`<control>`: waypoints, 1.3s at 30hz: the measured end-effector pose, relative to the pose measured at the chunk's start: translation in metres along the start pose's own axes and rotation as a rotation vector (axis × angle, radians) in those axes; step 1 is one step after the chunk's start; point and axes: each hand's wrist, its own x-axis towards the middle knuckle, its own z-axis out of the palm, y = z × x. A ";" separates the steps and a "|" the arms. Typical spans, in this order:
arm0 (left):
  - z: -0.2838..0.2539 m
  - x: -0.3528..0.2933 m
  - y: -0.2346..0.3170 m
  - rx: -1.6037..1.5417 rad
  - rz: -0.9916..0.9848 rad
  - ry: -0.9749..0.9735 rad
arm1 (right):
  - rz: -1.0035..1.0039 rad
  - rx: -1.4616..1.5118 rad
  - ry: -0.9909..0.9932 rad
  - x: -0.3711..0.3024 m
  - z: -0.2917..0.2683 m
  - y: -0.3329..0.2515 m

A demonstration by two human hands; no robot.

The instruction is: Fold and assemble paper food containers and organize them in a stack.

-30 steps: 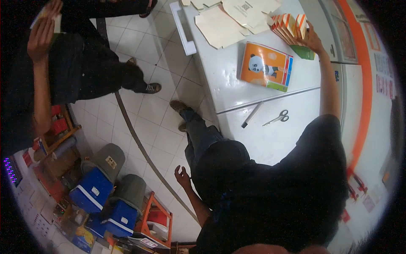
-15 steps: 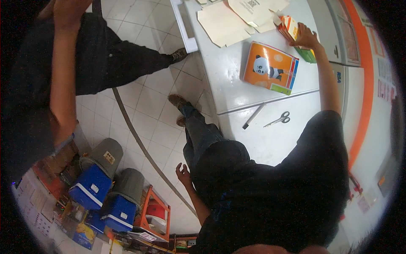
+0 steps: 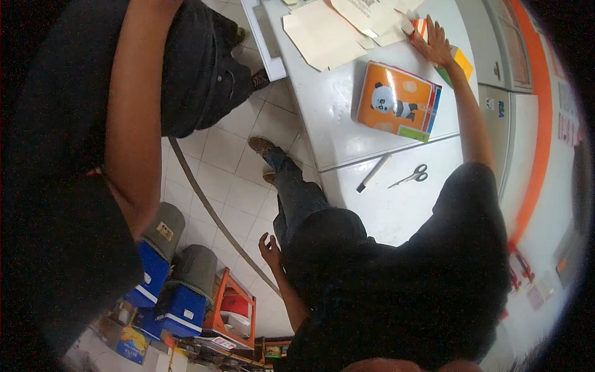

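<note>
My right hand (image 3: pixel 436 46) lies with fingers stretched out over a stack of flat printed cartons at the far right of the white table. Orange-and-white striped carton (image 3: pixel 419 26) shows beyond the fingers, and a yellow-and-green carton (image 3: pixel 462 60) sticks out beside the wrist. Part of the stack is hidden under the hand. My left hand (image 3: pixel 269 251) hangs low beside my leg, its fingers loosely bent and apart, holding nothing. Nearer on the table lies an orange pack with a panda picture (image 3: pixel 395 102). Black-handled scissors (image 3: pixel 411 177) and a black-and-white marker (image 3: pixel 374 173) lie closer to me.
Cream cardboard sheets (image 3: pixel 325 36) cover the table's far side. At the left stands a co-worker in dark clothes, with a bare arm (image 3: pixel 137 105). Grey bins (image 3: pixel 192 273), blue boxes (image 3: pixel 180 313) and an orange rack (image 3: pixel 230 310) stand at lower left. A dark strip (image 3: pixel 214 214) crosses the tiled floor.
My right hand has shifted farther away along the cartons and flattened out. The yellow-and-green carton shows more. The co-worker has moved right, covering part of the bins. My left hand barely moved.
</note>
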 end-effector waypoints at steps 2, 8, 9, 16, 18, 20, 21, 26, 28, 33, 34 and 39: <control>0.000 -0.002 0.007 -0.004 -0.025 0.010 | 0.002 0.110 0.069 0.001 0.012 0.004; 0.008 -0.003 0.004 -0.045 0.044 0.051 | -0.061 -0.219 0.141 -0.026 0.024 0.011; 0.011 -0.004 0.001 -0.062 -0.083 0.024 | 0.078 -0.273 0.023 -0.030 0.022 0.010; 0.016 -0.013 0.012 -0.053 0.093 -0.184 | 0.096 -0.004 0.243 -0.050 0.020 0.000; 0.014 -0.014 0.022 -0.003 0.108 -0.182 | 0.044 -0.179 0.163 -0.047 0.024 0.006; 0.015 -0.014 0.029 0.037 0.133 -0.175 | 0.095 -0.187 0.152 -0.033 0.033 0.010; 0.014 -0.014 0.030 0.054 0.143 -0.170 | 0.086 -0.190 0.162 -0.029 0.036 0.013; 0.020 -0.010 0.013 -0.096 0.076 -0.167 | 0.058 -0.264 0.056 -0.022 0.033 0.016; 0.022 -0.009 -0.001 -0.190 0.024 -0.162 | 0.231 -0.063 0.001 -0.021 0.027 0.006; 0.027 -0.010 -0.033 -0.288 0.066 -0.051 | 0.221 -0.176 -0.278 -0.012 0.017 -0.013; 0.028 -0.011 -0.037 -0.286 0.071 -0.027 | 0.195 -0.248 -0.306 -0.011 0.017 -0.011; 0.029 -0.011 -0.040 -0.272 0.042 -0.003 | 0.186 0.093 -0.012 -0.019 0.037 -0.007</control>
